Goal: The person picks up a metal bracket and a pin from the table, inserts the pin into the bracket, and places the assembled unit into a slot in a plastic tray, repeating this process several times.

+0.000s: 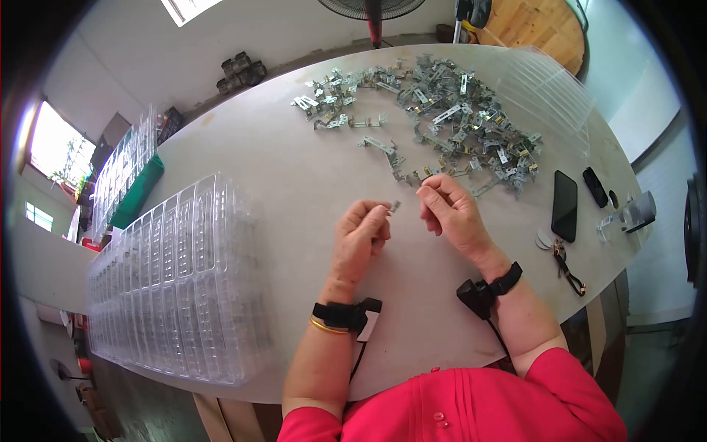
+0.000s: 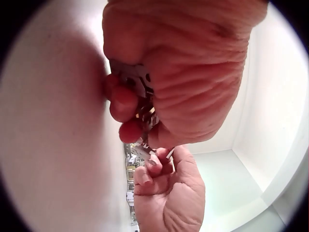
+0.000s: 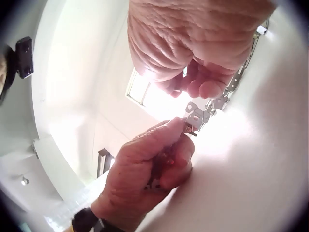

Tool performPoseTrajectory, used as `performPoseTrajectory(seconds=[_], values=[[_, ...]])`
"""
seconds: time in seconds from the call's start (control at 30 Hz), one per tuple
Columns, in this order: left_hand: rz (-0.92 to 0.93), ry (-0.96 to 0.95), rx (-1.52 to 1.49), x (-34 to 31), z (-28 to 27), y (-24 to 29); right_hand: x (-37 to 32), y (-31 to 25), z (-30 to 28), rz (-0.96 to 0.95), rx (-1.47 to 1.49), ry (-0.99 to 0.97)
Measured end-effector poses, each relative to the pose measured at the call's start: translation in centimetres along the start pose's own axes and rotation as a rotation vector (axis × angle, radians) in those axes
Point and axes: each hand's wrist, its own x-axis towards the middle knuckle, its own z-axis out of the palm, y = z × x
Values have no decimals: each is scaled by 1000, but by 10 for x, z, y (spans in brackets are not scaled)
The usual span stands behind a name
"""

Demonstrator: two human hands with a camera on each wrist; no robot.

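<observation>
My left hand point(image 1: 359, 232) grips a small grey metal bracket point(image 1: 395, 207) between thumb and curled fingers. In the left wrist view, more of that bracket point(image 2: 135, 77) shows inside the palm, and its holed end point(image 3: 195, 117) sticks out past the thumb in the right wrist view. Just right of it, my right hand point(image 1: 455, 214) has its thumb against its curled fingers. A thin small metal piece point(image 2: 170, 153) shows pinched there, mostly hidden by the fingertips. Both hands are raised over the table, fingertips a short gap apart.
A heap of metal brackets point(image 1: 471, 118) covers the table's far side, trailing toward the hands. Stacked clear plastic trays point(image 1: 177, 287) stand at left, more clear trays point(image 1: 552, 92) at far right. A phone point(image 1: 565, 206), keys point(image 1: 563, 261) and a glass point(image 1: 635, 211) lie right.
</observation>
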Motion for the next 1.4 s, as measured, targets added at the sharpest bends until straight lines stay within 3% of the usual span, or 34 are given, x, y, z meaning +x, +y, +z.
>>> performPoseTrajectory(seconds=[0.07, 0.17, 0.8, 0.87, 1.0, 1.17, 1.4], values=[[23, 14, -36, 5, -7, -6, -1, -2, -1, 145, -31, -119], [82, 9, -183, 5, -10, -7, -2, 4, 3, 119, -99, -198], [74, -36, 62, 0, 1, -1, -2, 6, 4, 50, -242, -219], [69, -60, 69, 0, 1, -2, -3, 0, 5, 196, -111, -245], [60, -100, 94, 2, -1, -7, -2, 5, 2, 219, 33, -290], [39, -125, 154, 0, 1, -3, 3, 10, -5, 386, 290, -335], [76, -221, 303, -4, 6, 2, 5, 10, -13, 412, 132, -404]])
